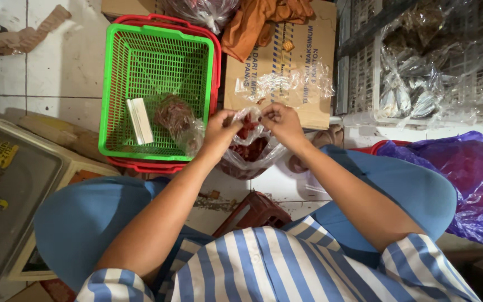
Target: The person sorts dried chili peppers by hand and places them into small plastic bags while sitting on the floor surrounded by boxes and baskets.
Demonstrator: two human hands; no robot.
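Note:
Both hands meet at the mouth of a clear plastic bag [251,154] filled with dark red dried pieces. My left hand [219,130] pinches the bag's top on the left side. My right hand [282,122] pinches it on the right. The bag hangs between my knees, above the tiled floor. To the left stands a green plastic basket [113,84] nested in a red one [217,61]. Inside the green basket lie another filled clear bag [175,116] and a small white flat packet [140,119].
A cardboard box [308,50] with orange cloth [264,17] on it sits behind the bag. A grey metal scale tray [6,190] is at left, a purple plastic bag [470,173] at right, white crates [364,72] with bagged goods at upper right, a brown stool [252,211] below.

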